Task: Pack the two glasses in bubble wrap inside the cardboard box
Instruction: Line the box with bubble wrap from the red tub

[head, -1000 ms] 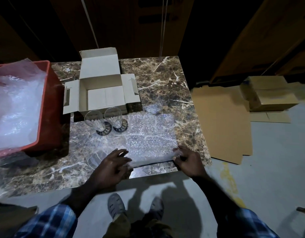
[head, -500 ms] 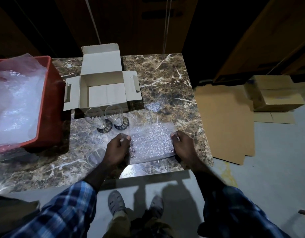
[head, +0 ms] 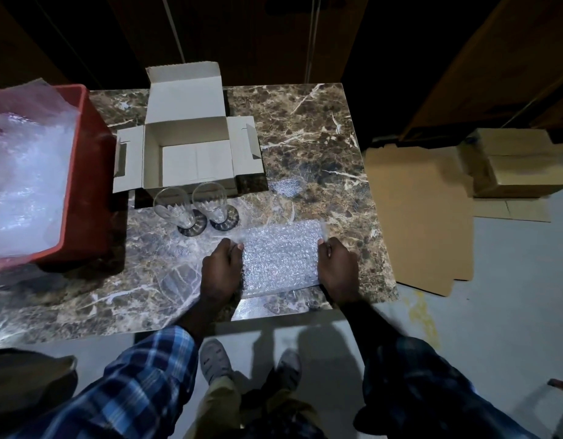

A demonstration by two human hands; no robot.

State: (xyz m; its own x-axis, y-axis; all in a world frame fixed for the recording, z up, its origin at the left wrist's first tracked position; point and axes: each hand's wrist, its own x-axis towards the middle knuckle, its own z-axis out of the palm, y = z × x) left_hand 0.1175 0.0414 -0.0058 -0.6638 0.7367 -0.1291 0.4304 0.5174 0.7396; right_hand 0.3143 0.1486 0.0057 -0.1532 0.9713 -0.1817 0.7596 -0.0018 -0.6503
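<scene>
Two clear glasses, the left glass [head: 175, 209] and the right glass [head: 212, 204], stand upright side by side on the marble table [head: 308, 147], just in front of the open cardboard box [head: 191, 144]. A folded sheet of bubble wrap [head: 280, 256] lies near the table's front edge. My left hand [head: 221, 267] pinches its left edge and my right hand [head: 337, 267] pinches its right edge. The box holds nothing that I can see.
A red bin [head: 83, 172] full of bubble wrap fills the table's left side. Flat cardboard [head: 416, 217] and closed cartons [head: 521, 163] lie on the floor to the right. A small scrap of bubble wrap [head: 288, 186] lies behind the sheet.
Both hands carried the near edge of the bubble wrap away from me, folding the sheet over itself. It now lies shorter and doubled. The glasses and box have not moved.
</scene>
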